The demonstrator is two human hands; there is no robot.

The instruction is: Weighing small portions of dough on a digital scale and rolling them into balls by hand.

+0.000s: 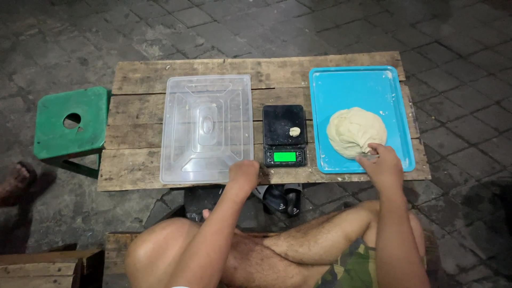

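A large pale dough mass (354, 130) lies on a blue tray (346, 85) at the right of a low wooden table (138, 106). My right hand (380, 162) pinches the dough's near edge, fingers closed on it. A black digital scale (284, 133) with a lit green display stands mid-table, and a small dough piece (295, 131) rests on its platform. My left hand (244, 175) is closed in a fist at the table's front edge, between the scale and a clear plastic lid (207, 128). It holds nothing that I can see.
A green plastic stool (70, 124) with a round hole stands left of the table. Dark sandals (280, 198) lie under the table's front edge. Another person's foot (15, 184) shows at the far left. The ground is grey paving.
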